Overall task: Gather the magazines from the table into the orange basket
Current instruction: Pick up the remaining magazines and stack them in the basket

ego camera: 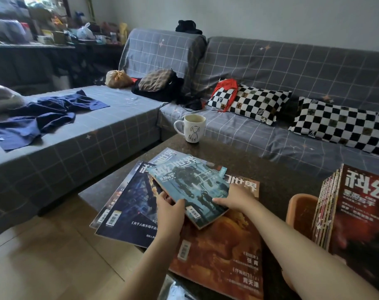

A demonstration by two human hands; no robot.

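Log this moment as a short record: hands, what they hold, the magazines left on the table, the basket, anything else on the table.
left hand: grips the near-left corner of the teal magazine
right hand: holds the same magazine's right edge
teal magazine: tilted, lifted off the pile
magazines still on table: dark blue magazine, orange magazine, at least two more partly hidden beneath
orange basket: at right, magazines already standing upright in it
also on table: white mug at the far edge
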